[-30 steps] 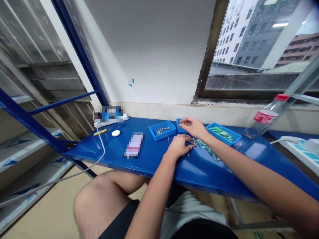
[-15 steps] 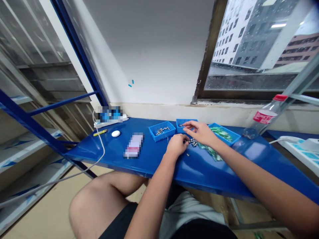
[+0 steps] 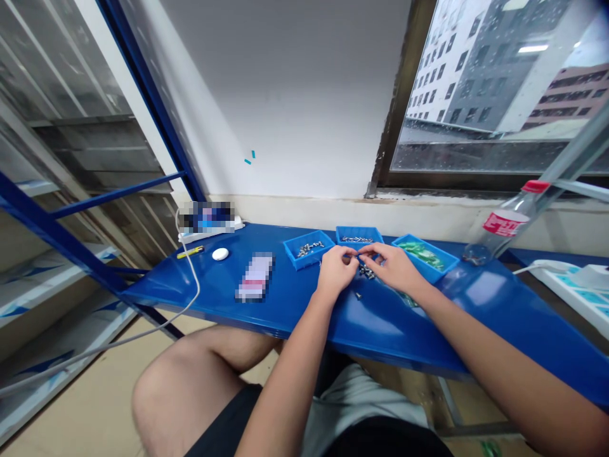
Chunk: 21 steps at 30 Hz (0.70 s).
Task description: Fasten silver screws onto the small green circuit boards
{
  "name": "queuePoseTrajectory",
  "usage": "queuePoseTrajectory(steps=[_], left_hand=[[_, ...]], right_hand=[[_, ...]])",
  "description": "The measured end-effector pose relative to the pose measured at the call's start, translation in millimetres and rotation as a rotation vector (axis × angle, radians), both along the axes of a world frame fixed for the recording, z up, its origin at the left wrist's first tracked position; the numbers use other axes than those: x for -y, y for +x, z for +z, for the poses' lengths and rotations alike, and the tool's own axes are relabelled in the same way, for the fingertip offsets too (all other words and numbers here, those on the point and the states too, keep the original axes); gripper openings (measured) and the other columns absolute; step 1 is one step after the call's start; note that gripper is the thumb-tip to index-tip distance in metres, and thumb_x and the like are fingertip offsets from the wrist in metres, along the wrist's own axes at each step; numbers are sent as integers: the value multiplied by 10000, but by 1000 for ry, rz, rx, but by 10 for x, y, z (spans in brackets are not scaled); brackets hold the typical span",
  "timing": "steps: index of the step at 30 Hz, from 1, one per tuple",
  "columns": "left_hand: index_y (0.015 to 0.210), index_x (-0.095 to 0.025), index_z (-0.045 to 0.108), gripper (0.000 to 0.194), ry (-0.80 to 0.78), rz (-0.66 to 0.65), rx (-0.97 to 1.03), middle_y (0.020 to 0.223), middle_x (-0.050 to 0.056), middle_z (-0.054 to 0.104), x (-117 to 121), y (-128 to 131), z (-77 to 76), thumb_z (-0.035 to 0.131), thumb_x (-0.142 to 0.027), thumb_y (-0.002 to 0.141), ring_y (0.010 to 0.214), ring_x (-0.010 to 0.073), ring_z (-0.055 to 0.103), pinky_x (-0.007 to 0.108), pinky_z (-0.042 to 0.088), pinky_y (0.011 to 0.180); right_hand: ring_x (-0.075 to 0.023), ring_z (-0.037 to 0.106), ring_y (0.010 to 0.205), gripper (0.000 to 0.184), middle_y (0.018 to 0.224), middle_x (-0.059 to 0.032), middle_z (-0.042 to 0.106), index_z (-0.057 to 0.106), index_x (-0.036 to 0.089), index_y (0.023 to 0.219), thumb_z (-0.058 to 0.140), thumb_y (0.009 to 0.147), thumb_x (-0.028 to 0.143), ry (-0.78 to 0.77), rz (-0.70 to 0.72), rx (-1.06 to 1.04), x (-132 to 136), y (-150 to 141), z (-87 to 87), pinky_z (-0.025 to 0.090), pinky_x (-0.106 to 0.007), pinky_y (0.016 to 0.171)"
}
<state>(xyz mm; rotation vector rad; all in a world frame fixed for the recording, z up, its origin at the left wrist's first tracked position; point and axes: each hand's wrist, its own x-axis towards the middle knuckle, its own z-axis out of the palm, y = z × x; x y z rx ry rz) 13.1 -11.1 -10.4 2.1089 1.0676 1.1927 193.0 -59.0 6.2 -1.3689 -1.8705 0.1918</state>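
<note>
My left hand and my right hand meet over the table, fingertips almost touching. Both are closed in a pinch; whatever lies between the fingers is too small or hidden to name. Just below the right fingers is a pile of small shiny metal parts, like screws, partly covered by that hand. A single metal part lies apart, nearer the front edge. Behind the hands stand a left blue tray of metal parts, a middle blue tray of thin metal pieces, and a right blue tray with green packets.
On the blue table, a blurred phone-like object, a white round case and a yellow cutter lie left. A cable crosses the left edge. A red-capped bottle stands right, near a power strip.
My right hand has come back from the middle tray, moving down to my left fingers. The left hand has risen slightly to meet it. The middle tray's contents now show.
</note>
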Motion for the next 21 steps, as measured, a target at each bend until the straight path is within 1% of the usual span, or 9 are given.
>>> queuePoseTrajectory(steps=[3,6,8,11,13,15,18,21], left_hand=[[948,-185,748,159,-44,-5,62,1038,48,767,11,5,23,680,-113,824,841,153,728,295,600,890],[984,-175,721,191,-66,-65,108,1006,42,765,14,4,32,663,-91,822,806,140,727,264,605,806],[1011,-174,707,216,-52,-111,120,1001,42,763,12,2,33,652,-79,825,822,140,726,252,601,783],[1008,-181,707,226,6,-160,110,1002,40,760,5,-5,30,642,-59,828,849,142,727,256,597,815],[1001,-186,711,233,43,-182,96,1000,37,760,0,-9,25,640,-47,828,871,148,731,267,597,851],[1011,-187,709,243,63,-191,86,1013,40,759,-6,-11,16,635,-39,832,887,153,735,280,599,877],[1051,-184,696,273,62,-193,92,1085,55,750,-14,-15,2,620,-26,842,911,152,740,288,607,897],[1057,-178,691,294,64,-191,96,1092,58,745,-16,-18,-5,616,-4,831,925,151,745,289,610,912]], right_hand=[[-223,727,814,232,969,-59,784,752,239,1062,637,931,392,-36,-1,-106,-8,-30,-44,597,-356,747],[-223,739,829,258,946,-59,784,739,228,1022,677,905,450,-112,2,-280,-38,-31,-94,615,-351,747],[-221,736,799,301,905,-61,780,723,220,992,712,875,496,-176,26,-401,-58,-23,-117,616,-339,698],[-195,701,670,342,809,-47,758,698,213,940,767,825,527,-273,60,-517,-67,-14,-128,597,-314,606],[-171,669,604,349,779,-36,746,683,211,921,789,807,523,-317,71,-562,-62,-15,-124,586,-304,581],[-157,654,583,353,785,-34,743,671,209,923,797,798,515,-337,76,-586,-58,-20,-122,577,-297,573],[-157,657,597,357,798,-35,738,655,208,925,809,773,492,-341,82,-595,-63,-28,-129,569,-293,568],[-163,671,623,336,779,-28,718,639,206,916,812,752,444,-345,83,-589,-80,-30,-148,572,-292,580]])
